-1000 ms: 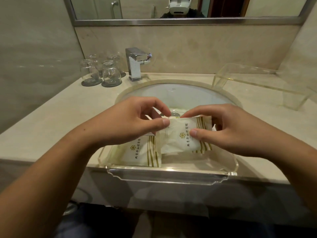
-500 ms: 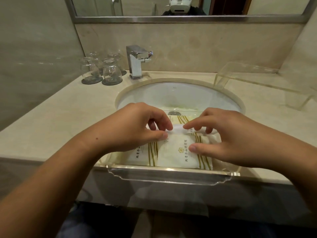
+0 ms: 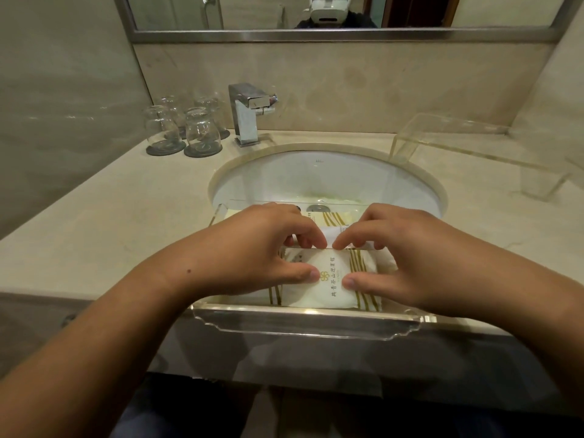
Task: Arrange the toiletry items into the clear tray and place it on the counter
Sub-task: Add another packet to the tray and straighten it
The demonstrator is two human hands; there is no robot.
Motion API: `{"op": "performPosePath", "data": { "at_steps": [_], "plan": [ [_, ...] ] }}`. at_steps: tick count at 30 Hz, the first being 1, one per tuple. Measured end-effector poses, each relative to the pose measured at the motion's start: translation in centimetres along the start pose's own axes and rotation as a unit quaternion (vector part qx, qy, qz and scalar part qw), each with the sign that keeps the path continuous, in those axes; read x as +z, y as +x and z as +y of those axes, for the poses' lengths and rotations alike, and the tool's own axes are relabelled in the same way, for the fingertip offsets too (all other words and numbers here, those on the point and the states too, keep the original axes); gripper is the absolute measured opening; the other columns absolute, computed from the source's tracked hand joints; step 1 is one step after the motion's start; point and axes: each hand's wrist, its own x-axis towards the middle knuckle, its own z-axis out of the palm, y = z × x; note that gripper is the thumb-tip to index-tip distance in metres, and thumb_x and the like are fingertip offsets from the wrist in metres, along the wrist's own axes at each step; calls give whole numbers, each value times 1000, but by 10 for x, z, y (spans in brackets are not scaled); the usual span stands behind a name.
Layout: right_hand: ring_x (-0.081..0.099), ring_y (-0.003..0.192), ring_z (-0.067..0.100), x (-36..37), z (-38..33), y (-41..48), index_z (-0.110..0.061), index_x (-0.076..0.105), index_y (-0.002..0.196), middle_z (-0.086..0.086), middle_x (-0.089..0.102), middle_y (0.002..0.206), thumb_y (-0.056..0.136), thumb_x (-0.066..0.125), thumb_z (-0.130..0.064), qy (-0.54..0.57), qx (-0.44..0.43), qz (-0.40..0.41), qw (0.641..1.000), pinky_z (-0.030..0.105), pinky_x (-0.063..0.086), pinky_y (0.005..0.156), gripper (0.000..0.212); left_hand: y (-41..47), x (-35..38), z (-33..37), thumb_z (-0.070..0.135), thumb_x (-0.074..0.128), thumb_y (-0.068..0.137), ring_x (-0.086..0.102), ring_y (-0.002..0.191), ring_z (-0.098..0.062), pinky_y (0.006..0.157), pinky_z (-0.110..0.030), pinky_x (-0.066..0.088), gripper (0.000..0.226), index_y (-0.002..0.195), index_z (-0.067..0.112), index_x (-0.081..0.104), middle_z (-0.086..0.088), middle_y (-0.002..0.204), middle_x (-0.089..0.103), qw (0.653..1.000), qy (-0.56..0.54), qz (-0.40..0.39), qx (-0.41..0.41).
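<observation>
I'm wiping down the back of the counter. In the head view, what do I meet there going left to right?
glasses → faucet → clear stand

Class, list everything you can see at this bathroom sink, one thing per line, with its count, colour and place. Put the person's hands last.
clear tray: one, transparent, on the counter's front edge before the sink
front packet: one, white with gold stripes, in the tray, nearest side
other packets: at least two, white and gold, in the tray, partly hidden by the hands
glasses: four, clear, upside down, back left
coasters: dark, under the glasses
faucet: one, chrome, behind the sink
sink: one, white, centre
clear stand: one, transparent, back right
mirror: one, silver-framed, top
counter: beige
left hand: pinches the front packet
right hand: pinches the front packet
</observation>
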Motion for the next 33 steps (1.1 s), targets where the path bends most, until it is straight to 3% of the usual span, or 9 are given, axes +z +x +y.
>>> {"op": "performPosePath", "data": {
  "at_steps": [4, 8, 10, 23, 30, 33],
  "plan": [
    [54, 110, 4, 2, 1, 1, -49, 59, 131, -19, 52, 119, 83, 66, -63, 7, -4, 17, 1000, 25, 48, 94, 50, 1, 1, -1, 50, 72, 87, 57, 98, 0, 76, -7, 40, 36, 122, 43, 66, 23, 108, 57, 1000, 1, 4, 1],
    [55, 93, -1, 1, 1, 1, -54, 61, 109, -22, 54, 107, 82, 69, -60, 26, -21, 35, 999, 14, 41, 76, 28, -2, 1, -2, 49, 73, 86, 59, 99, 0, 82, -12, 45, 30, 114, 47, 64, 23, 108, 59, 1000, -18, 11, 6],
    [56, 91, 0, 1, 1, 1, -52, 63, 104, -21, 56, 103, 83, 69, -60, 23, -26, 20, 999, 15, 43, 76, 23, -3, 1, -2, 49, 73, 86, 59, 98, 0, 81, -12, 45, 27, 110, 48, 62, 23, 107, 59, 1000, -22, 10, 4],
    [57, 91, 1, 6, 3, 5, -48, 71, 110, -20, 56, 103, 88, 68, -53, 26, -39, 25, 999, 21, 44, 80, 23, -4, 2, -5, 50, 71, 87, 58, 96, 1, 75, -9, 42, 23, 110, 48, 65, 22, 102, 60, 1000, -16, 8, -1],
    [60, 92, -1, 5, 6, 5, -48, 71, 107, -23, 57, 103, 85, 67, -56, 50, -44, 44, 997, 18, 47, 78, 23, -3, 1, -7, 50, 69, 89, 58, 97, 0, 76, -9, 43, 23, 111, 46, 66, 22, 105, 60, 1000, -17, 22, 11],
    [60, 91, -2, -3, 10, 9, -47, 70, 103, -22, 60, 102, 83, 64, -57, 68, -46, 83, 993, 13, 42, 70, 23, 0, -8, -17, 54, 65, 89, 57, 98, 5, 70, -9, 44, 24, 111, 48, 66, 24, 105, 61, 998, -16, 60, 17]
  ]
}}
